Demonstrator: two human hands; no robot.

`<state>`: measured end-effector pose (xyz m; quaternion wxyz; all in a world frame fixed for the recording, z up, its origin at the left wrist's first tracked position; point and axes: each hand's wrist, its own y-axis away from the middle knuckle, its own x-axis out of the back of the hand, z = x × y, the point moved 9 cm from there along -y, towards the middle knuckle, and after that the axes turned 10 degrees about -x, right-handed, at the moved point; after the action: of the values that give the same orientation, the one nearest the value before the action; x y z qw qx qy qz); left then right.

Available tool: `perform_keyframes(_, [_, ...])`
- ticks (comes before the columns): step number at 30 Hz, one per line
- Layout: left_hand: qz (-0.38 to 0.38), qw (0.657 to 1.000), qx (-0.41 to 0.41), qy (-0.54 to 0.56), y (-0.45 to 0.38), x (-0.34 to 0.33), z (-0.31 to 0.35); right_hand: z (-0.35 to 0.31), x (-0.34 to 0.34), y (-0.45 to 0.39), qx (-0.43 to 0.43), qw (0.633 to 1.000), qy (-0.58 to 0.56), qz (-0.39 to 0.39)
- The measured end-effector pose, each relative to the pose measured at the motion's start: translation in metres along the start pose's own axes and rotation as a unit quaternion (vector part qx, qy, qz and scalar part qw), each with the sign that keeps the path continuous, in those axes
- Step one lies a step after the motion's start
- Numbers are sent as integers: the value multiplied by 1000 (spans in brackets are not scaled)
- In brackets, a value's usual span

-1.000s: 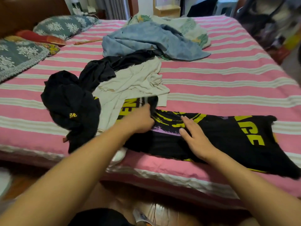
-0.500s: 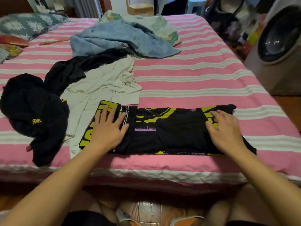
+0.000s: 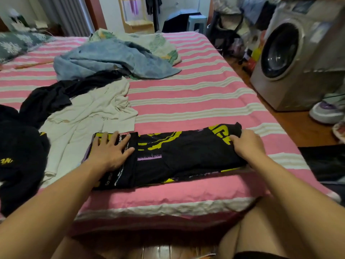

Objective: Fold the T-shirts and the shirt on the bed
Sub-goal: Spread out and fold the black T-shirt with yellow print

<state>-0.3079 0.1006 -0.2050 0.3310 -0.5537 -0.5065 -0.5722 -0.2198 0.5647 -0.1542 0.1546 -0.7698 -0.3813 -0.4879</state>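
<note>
Left hand point(image 3: 110, 152) lay flat, fingers point(image 3: 104, 140) straight and spread, pressing the left end of the black tee point(image 3: 183, 156). Right hand point(image 3: 246, 144) curled its fingers point(image 3: 236, 137) round the tee's right end. Tee lay as a long folded strip at the bed's point(image 3: 186, 101) near edge. Cream tee point(image 3: 89, 116) just left of it, blue shirt point(image 3: 112, 58) beyond, washer point(image 3: 291, 58) right of bed.

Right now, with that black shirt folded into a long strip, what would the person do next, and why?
Probably bring the right end over toward the left: the right hand grips the end of the black T-shirt, while the left hand lies flat, pinning the other end.
</note>
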Motion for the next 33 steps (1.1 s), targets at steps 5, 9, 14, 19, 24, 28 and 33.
perform_keyframes(5, [0,994,-34,101,-16,-5,66,30,75,-53,28,996,74,29])
perform_keyframes(9, [-14,993,14,118,-23,-22,78,81,58,-73,-54,998,1,-35])
perform_keyframes(14, [2,996,11,89,-28,14,98,94,56,-74,-159,986,-54,18])
perform_keyframes(19, [47,991,-63,112,-2,-11,156,79,56,-68,-150,989,4,-11])
perform_keyframes(24, [8,979,-63,194,-13,-6,150,-12,63,-37,45,994,-1,-98])
perform_keyframes(28, [234,888,-27,395,16,44,109,-96,45,24,192,969,68,-142])
perform_keyframes(33, [147,964,62,210,54,10,76,-124,-46,78,241,921,104,-287])
